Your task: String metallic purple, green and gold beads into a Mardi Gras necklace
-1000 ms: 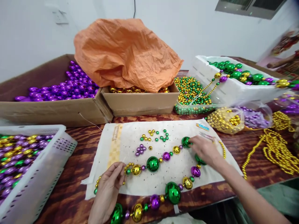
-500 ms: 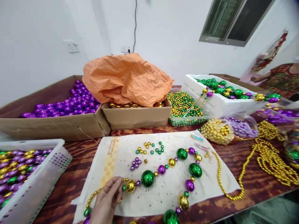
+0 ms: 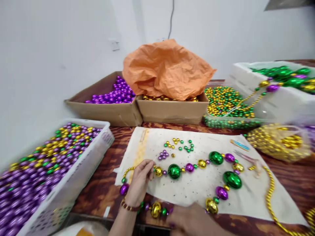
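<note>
My left hand (image 3: 142, 173), with a beaded bracelet (image 3: 130, 206) at the wrist, is closed in a pinch on a bead garland. A bit of thin thread shows above its fingertips. The bead garland (image 3: 174, 171) of green, purple and gold balls loops over a white cloth (image 3: 182, 196) and along the table's front edge. My right hand (image 3: 194, 216) is at the lower middle, over the garland's near part, and its fingers are smeared by motion. Small loose gold beads (image 3: 169, 144), green beads (image 3: 189, 148) and purple beads (image 3: 162, 155) lie in groups on the cloth.
A white basket (image 3: 98, 144) of mixed beads stands at left. Behind are cardboard boxes (image 3: 172, 111), one under an orange sheet (image 3: 167, 72), a clear tub (image 3: 228, 121) of beads and a white foam box (image 3: 278, 101). Scissors (image 3: 246, 156) and a gold bead string (image 3: 269, 193) lie at right.
The view has swung left, so the scene sits further right. My right hand has come into view at the bottom. My left hand still pinches the garland.
</note>
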Demonstrator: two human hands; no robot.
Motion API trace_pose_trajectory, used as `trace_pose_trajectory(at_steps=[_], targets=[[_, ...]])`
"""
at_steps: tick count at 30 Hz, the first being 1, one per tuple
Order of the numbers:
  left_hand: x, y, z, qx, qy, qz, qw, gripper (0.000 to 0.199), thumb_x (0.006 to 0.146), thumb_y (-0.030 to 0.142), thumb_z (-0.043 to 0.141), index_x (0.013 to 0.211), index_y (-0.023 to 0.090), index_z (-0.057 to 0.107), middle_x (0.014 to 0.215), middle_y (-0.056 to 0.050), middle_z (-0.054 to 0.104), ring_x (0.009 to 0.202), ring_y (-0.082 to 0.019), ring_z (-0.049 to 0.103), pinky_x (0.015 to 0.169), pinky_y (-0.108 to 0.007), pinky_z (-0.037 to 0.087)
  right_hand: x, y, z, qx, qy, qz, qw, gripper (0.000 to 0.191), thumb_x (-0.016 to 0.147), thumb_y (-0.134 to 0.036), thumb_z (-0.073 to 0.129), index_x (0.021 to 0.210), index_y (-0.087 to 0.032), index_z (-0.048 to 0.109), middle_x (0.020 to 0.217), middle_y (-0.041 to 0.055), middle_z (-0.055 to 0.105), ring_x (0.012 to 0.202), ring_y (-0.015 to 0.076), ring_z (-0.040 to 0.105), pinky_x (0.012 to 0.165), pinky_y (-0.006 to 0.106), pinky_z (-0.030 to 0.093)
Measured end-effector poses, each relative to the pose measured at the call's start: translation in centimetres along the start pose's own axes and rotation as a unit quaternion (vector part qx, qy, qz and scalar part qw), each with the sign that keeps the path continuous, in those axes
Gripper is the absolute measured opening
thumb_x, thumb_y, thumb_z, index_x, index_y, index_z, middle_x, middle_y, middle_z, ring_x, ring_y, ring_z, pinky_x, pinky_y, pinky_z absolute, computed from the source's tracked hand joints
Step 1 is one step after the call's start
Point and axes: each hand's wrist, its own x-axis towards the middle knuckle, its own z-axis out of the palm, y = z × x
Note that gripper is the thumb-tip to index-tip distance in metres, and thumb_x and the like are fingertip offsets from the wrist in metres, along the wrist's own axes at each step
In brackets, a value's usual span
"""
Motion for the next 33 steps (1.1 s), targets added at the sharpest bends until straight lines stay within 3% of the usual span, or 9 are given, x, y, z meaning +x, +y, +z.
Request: trace_pose_trajectory(at_steps=[2, 4, 7, 14, 17, 21, 23, 28, 33], targets=[[-0.1, 0.0, 0.3, 0.007, -0.001, 0.007, 1.0, 0.019, 0.082, 0.034, 0.066, 0.082, 0.014, 0.064, 0.062, 0.003, 0.048, 0.05, -0.005, 0.04, 0.054, -0.018, 0.036, 2.4, 1.9, -0.4, 0.103, 0.084, 0.058, 0.989, 0.026, 0.094, -0.029, 0.044, 0.095, -0.025, 0.069, 0.087, 0.0015, 0.069, 0.072, 0.0145, 0.063, 0.061, 0.024, 0.048], [-0.3, 0.0, 0.4, 0.024, -0.003, 0.015, 1.0, 0.02, 0.083, 0.034, 0.065, 0.083, 0.014, 0.065, 0.061, 0.003, 0.049, 0.05, -0.005, 0.041, 0.053, -0.018, 0.034, 5.3, 3.5, -0.9, 0.265, 0.15, 0.116, 0.945, 0.035, 0.096, -0.039, 0.041, 0.084, -0.017, 0.066, 0.071, 0.0013, 0.063, 0.053, 0.011, 0.056, 0.049, 0.021, 0.043], [-0.6, -0.2, 0.5, 0.059, -0.001, 0.038, 0.998, 0.021, 0.083, 0.034, 0.064, 0.081, 0.014, 0.064, 0.059, 0.003, 0.049, 0.05, -0.005, 0.041, 0.051, -0.018, 0.032, 9.4, 4.8, -1.6, 0.379, 0.169, 0.132, 0.9, 0.036, 0.092, -0.046, 0.044, 0.083, -0.017, 0.063, 0.058, -0.0021, 0.056, 0.04, 0.0091, 0.046, 0.036, 0.019, 0.033], [-0.3, 0.1, 0.2, 0.155, -0.005, 0.077, 0.985, 0.023, 0.085, 0.036, 0.061, 0.081, 0.014, 0.064, 0.059, 0.003, 0.054, 0.047, -0.006, 0.041, 0.048, -0.019, 0.031, 12.9, 4.8, -2.2, 0.384, 0.244, 0.084, 0.887, 0.019, 0.08, -0.033, 0.059, 0.075, -0.017, 0.066, 0.06, -0.0022, 0.06, 0.05, 0.0105, 0.054, 0.05, 0.02, 0.041], [-0.3, 0.4, -0.4, 0.209, 0.018, 0.089, 0.974, 0.023, 0.085, 0.036, 0.06, 0.096, 0.016, 0.065, 0.061, 0.001, 0.061, 0.058, -0.011, 0.054, 0.06, -0.021, 0.04, 13.1, 5.1, -2.3, 0.363, 0.269, 0.083, 0.888, 0.018, 0.08, -0.033, 0.06, 0.075, -0.018, 0.068, 0.058, -0.0028, 0.061, 0.051, 0.0112, 0.056, 0.055, 0.022, 0.042], [-0.7, 0.4, -1.3, 0.259, 0.011, 0.116, 0.959, 0.021, 0.084, 0.036, 0.061, 0.084, 0.016, 0.066, 0.069, 0.0, 0.063, 0.065, -0.013, 0.058, 0.068, -0.024, 0.044, 13.8, 5.2, -2.6, 0.345, 0.274, 0.079, 0.894, 0.018, 0.08, -0.034, 0.06, 0.072, -0.019, 0.066, 0.063, -0.0024, 0.064, 0.05, 0.0105, 0.058, 0.058, 0.022, 0.043], [-0.7, 0.1, -2.0, 0.238, 0.027, 0.121, 0.963, 0.021, 0.083, 0.035, 0.062, 0.08, 0.015, 0.065, 0.066, 0.001, 0.06, 0.061, -0.011, 0.056, 0.062, -0.022, 0.044, 14.2, 5.3, -2.7, 0.344, 0.275, 0.078, 0.894, 0.019, 0.081, -0.034, 0.059, 0.073, -0.018, 0.065, 0.07, -0.0011, 0.066, 0.05, 0.0103, 0.059, 0.056, 0.022, 0.043], [0.1, 0.3, -4.5, 0.041, 0.152, 0.101, 0.982, 0.02, 0.077, 0.034, 0.068, 0.082, 0.015, 0.065, 0.057, 0.006, 0.049, 0.044, -0.004, 0.04, 0.046, -0.018, 0.032, 13.8, 5.9, -2.7, 0.353, 0.27, 0.085, 0.892, 0.02, 0.079, -0.035, 0.057, 0.074, -0.016, 0.062, 0.067, 0.0013, 0.063, 0.05, 0.0114, 0.058, 0.05, 0.022, 0.042], [0.8, 0.7, -5.2, 0.03, 0.101, 0.059, 0.993, 0.02, 0.073, 0.031, 0.071, 0.08, 0.012, 0.068, 0.059, 0.003, 0.052, 0.042, -0.004, 0.041, 0.044, -0.018, 0.031, 13.7, 4.8, -3.4, 0.329, 0.198, 0.052, 0.922, 0.017, 0.08, -0.03, 0.057, 0.073, -0.016, 0.065, 0.068, 0.0012, 0.065, 0.052, 0.011, 0.057, 0.052, 0.021, 0.042]])
